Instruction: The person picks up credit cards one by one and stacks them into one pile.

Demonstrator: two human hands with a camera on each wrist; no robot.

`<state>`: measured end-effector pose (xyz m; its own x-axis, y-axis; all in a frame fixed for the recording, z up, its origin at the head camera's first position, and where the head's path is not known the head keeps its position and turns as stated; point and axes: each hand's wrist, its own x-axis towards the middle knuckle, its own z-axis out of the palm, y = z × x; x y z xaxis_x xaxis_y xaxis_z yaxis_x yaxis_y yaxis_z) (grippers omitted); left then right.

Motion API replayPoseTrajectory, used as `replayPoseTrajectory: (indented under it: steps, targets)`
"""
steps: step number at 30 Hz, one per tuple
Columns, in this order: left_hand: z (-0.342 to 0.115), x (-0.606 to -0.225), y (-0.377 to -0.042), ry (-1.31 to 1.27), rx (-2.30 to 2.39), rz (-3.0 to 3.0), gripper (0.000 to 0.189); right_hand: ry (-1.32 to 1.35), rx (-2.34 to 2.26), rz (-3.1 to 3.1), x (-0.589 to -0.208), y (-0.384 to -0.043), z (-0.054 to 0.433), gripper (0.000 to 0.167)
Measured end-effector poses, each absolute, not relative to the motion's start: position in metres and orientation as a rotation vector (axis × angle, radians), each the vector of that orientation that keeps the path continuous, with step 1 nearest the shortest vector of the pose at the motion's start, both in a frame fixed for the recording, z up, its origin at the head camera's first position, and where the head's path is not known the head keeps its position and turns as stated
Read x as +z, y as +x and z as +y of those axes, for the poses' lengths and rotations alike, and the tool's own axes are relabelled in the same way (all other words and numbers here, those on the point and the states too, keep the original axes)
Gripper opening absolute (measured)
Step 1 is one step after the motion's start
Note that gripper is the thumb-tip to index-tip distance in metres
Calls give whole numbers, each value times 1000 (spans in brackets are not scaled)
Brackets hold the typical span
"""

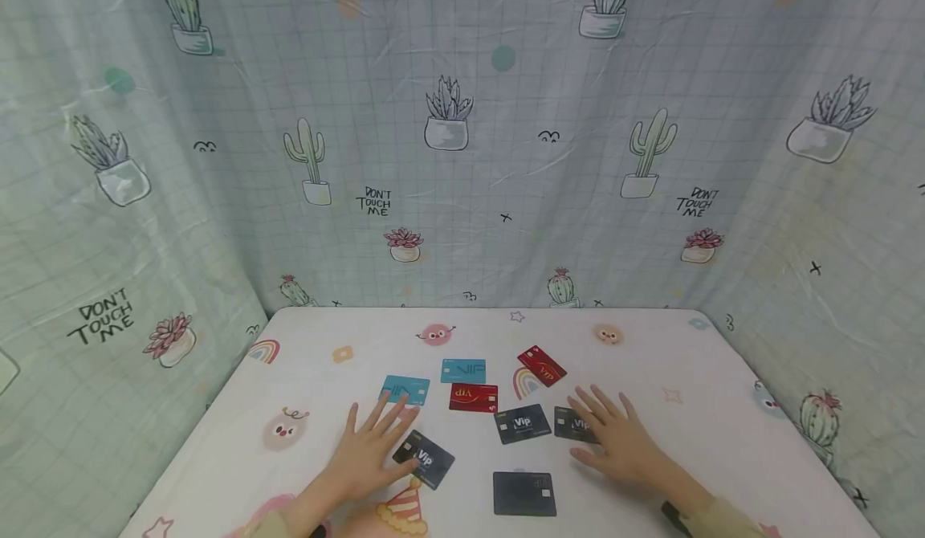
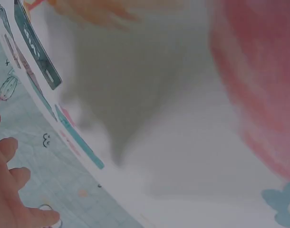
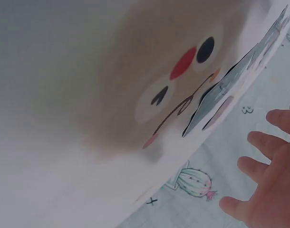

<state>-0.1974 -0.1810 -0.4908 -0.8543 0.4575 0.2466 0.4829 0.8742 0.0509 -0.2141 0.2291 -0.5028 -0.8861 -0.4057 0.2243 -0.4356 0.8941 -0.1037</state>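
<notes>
My left hand [image 1: 367, 451] spreads its fingers and holds nothing. In the head view its thumb overlaps a black Vip card [image 1: 431, 462] and its fingertips overlap the lower edge of a blue card [image 1: 412, 384]. To the right, my right hand [image 1: 620, 440] is also spread, partly covering another black Vip card [image 1: 567, 421]. Between the hands lie a third black Vip card [image 1: 523, 424] and a dark card [image 1: 524, 498] with its print upside down. Farther back are a second blue card [image 1: 463, 371] and two red VIP cards, one level [image 1: 473, 398], one slanted [image 1: 542, 366].
All the cards lie flat on a white table [image 1: 318, 377] printed with cartoon faces, rainbows and stars. A pale cloth curtain [image 1: 491, 177] with cactus prints hangs behind it and along both sides. Dark bands show at both sleeve ends.
</notes>
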Motion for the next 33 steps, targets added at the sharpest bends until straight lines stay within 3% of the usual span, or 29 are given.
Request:
replayPoseTrajectory:
  steps: [24, 33]
  targets:
    - [-134, -478, -155, -818, -379, -2943, 73, 714, 312, -2824, -492, -188, 219, 70]
    - [-123, -484, -151, -924, -240, -2830, 75, 759, 301, -2787, -491, -179, 214, 71]
